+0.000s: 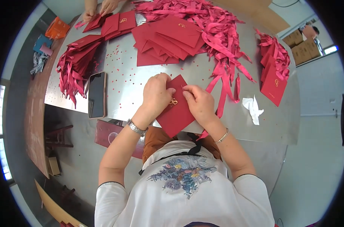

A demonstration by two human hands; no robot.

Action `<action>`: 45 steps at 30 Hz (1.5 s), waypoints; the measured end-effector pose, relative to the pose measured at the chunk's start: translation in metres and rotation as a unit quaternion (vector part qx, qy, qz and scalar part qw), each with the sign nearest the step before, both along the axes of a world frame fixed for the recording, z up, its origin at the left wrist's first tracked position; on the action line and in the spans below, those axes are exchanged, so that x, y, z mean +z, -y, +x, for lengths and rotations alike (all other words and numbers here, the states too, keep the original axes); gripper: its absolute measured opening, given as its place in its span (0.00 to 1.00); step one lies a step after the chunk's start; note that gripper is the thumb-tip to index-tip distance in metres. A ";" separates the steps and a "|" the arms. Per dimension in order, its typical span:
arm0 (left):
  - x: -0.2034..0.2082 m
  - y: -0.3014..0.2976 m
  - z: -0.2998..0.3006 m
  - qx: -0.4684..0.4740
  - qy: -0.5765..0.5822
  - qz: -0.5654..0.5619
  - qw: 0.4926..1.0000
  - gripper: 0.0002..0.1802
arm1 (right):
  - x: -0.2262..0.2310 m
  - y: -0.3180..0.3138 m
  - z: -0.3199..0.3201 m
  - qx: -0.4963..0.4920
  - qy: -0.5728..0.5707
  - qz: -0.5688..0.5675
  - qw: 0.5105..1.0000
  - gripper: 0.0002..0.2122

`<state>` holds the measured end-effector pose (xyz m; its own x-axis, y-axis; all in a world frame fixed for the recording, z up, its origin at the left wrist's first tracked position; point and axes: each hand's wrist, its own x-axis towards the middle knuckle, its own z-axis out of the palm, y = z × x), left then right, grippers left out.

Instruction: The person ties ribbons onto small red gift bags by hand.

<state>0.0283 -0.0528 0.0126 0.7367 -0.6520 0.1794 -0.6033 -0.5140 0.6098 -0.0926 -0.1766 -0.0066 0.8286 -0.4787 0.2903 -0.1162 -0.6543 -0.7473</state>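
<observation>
A flat red paper bag [176, 120] with gold lettering lies tilted between my hands at the table's near edge. My left hand [157, 92] grips its left side, the thumb across the front. At its upper right edge, the fingertips of my right hand [199, 102] are pinched together on the paper. Whether they also hold a ribbon end is hidden. A pinkish-red ribbon [220, 109] runs down behind my right wrist from the large ribbon heap [221, 41]. Beyond my hands lies a fanned pile of similar red bags [166, 39].
At the left are a phone [97, 94] and ribboned red bags [75, 56]; at the right are more ribboned bags [273, 81] and crumpled white tissue [253, 109]. Red paper dots are scattered over the metal table [121, 94]. Another person's hands [100, 8] handle bags at the far left.
</observation>
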 end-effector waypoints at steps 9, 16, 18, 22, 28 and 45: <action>0.006 -0.007 0.009 0.026 -0.204 -0.025 0.978 0.19 | 0.014 -0.004 0.006 0.020 -0.009 -0.070 0.997 0.05; 0.006 -0.013 0.015 0.020 -0.262 -0.031 0.964 0.15 | 0.024 -0.008 0.013 0.034 -0.024 -0.106 0.993 0.04; 0.007 -0.013 0.013 0.024 -0.276 -0.035 0.960 0.14 | 0.023 -0.008 0.015 0.044 -0.031 -0.140 0.989 0.04; 0.004 -0.011 0.013 -0.003 -0.257 -0.018 0.966 0.14 | 0.016 -0.009 0.019 0.049 -0.062 -0.144 0.986 0.04; 0.009 -0.011 0.003 -0.024 -0.248 -0.011 0.969 0.16 | 0.010 -0.012 0.019 0.051 -0.036 -0.077 0.995 0.04; 0.029 -0.054 -0.035 0.091 -0.546 -0.049 0.831 0.15 | 0.004 -0.020 0.001 0.095 0.142 -0.084 0.982 0.03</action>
<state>-0.0070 0.0015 0.0415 0.5801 -0.5328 -0.6162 0.4205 -0.4520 0.7867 -0.0919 -0.1562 -0.0025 0.7730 -0.2488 0.5836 0.2171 -0.7606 -0.6119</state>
